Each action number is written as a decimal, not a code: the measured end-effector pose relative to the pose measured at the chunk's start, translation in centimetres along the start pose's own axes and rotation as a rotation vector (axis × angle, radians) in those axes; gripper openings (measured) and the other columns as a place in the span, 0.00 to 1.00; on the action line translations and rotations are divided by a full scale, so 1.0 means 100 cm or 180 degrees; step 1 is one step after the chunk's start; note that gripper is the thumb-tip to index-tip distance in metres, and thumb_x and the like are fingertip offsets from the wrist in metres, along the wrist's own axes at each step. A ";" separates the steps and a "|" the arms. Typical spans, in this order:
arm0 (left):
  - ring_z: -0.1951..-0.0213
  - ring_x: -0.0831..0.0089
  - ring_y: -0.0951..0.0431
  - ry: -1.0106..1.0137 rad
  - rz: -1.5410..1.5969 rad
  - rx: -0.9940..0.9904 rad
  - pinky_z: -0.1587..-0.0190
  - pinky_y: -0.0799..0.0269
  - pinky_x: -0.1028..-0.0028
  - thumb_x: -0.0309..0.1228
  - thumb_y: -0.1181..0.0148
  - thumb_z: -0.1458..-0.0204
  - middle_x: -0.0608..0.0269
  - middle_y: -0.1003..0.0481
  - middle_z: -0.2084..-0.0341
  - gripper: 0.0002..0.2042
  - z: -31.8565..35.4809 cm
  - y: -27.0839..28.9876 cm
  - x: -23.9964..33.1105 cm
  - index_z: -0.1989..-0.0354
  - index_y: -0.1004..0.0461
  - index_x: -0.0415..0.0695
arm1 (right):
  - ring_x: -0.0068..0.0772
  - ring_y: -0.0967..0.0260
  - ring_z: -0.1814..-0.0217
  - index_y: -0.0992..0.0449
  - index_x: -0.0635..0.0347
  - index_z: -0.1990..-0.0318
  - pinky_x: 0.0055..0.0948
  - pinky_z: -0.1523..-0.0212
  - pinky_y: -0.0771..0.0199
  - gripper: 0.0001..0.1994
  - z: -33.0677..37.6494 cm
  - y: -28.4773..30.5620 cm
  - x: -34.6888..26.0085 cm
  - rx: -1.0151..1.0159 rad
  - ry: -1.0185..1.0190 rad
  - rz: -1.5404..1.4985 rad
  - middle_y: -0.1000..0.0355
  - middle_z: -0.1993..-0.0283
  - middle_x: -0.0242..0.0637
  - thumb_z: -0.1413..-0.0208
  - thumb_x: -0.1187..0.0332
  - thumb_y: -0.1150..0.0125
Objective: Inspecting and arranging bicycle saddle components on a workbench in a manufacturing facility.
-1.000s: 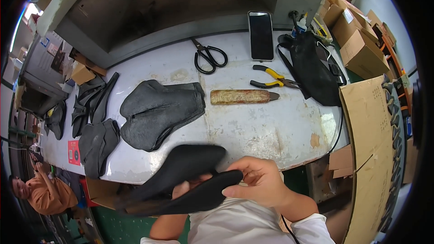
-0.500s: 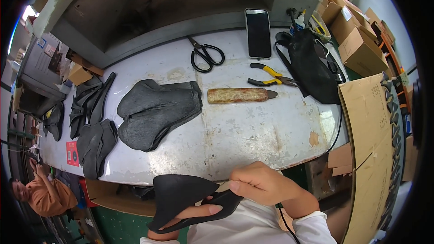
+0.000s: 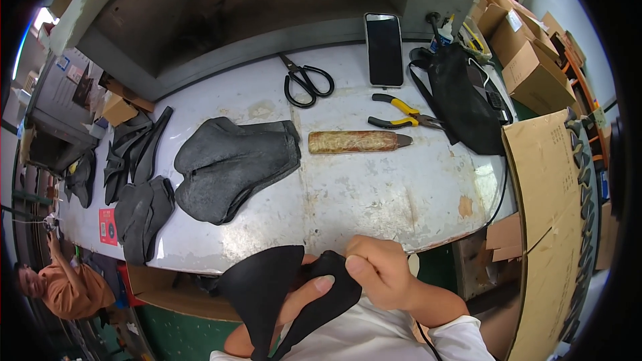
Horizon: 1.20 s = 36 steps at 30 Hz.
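Over the front edge of the bench, both hands hold a folded black shoe-upper piece (image 3: 264, 287). My left hand (image 3: 304, 297) is partly inside its fold, thumb pressed on the black material; the other fingers are mostly hidden. My right hand (image 3: 378, 271) is closed in a pinch at the piece's right end. A small pale scrap (image 3: 414, 265) shows just behind the right hand; whether the fingers hold it I cannot tell. Beyond the hands lies a stack of dark grey upper pieces (image 3: 234, 167), and a wrapped-handle knife (image 3: 354, 142) rests to its right.
Black-handled scissors (image 3: 307, 83), a phone (image 3: 384, 50), yellow-black pliers (image 3: 404, 113) and a black pouch (image 3: 461, 97) lie on the white bench (image 3: 361, 207). More grey pieces (image 3: 144, 217) lie left. A cardboard sheet (image 3: 542, 227) stands right. A co-worker (image 3: 73, 287) is far left.
My right hand has turned, its knuckles now more upright. The black piece has tilted, with its left flap raised and its lower end hanging down. The pale scrap has shifted right, behind the right hand.
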State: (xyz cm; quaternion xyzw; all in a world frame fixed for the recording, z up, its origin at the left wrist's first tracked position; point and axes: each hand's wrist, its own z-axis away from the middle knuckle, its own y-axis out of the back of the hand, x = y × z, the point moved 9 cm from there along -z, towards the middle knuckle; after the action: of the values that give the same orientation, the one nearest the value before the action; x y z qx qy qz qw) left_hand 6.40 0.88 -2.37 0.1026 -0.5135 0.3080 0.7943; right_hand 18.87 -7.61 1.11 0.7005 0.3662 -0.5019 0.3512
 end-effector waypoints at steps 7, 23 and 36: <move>0.67 0.76 0.23 -0.0622 -0.0653 -0.0486 0.61 0.27 0.77 0.30 0.39 0.44 0.59 0.22 0.69 0.13 -0.001 -0.001 -0.002 0.55 0.27 0.35 | 0.26 0.46 0.79 0.34 0.63 0.70 0.28 0.77 0.42 0.13 0.010 -0.024 0.032 -0.0422 -0.1280 -0.1633 0.42 0.80 0.37 0.32 0.66 0.53; 0.66 0.74 0.23 -0.0252 0.1333 0.0381 0.62 0.27 0.75 0.30 0.44 0.43 0.60 0.24 0.68 0.11 -0.014 0.000 -0.005 0.56 0.29 0.37 | 0.13 0.50 0.73 0.36 0.61 0.72 0.19 0.74 0.46 0.16 0.027 -0.036 0.053 0.0150 -0.1894 -0.2019 0.42 0.77 0.24 0.31 0.63 0.54; 0.65 0.79 0.23 -0.1074 0.1206 0.0533 0.60 0.28 0.79 0.35 0.44 0.39 0.63 0.22 0.66 0.14 -0.024 -0.002 -0.008 0.52 0.29 0.39 | 0.11 0.52 0.75 0.42 0.56 0.77 0.20 0.77 0.52 0.20 0.036 -0.013 0.043 0.0957 -0.0970 -0.1023 0.47 0.79 0.19 0.33 0.58 0.52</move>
State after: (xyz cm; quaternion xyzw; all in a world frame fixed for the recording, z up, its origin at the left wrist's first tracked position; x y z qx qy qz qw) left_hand 8.15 1.59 -4.10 0.1199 -0.6214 0.4711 0.6144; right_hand 17.10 -9.39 -4.06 0.5940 0.3370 -0.6997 0.2100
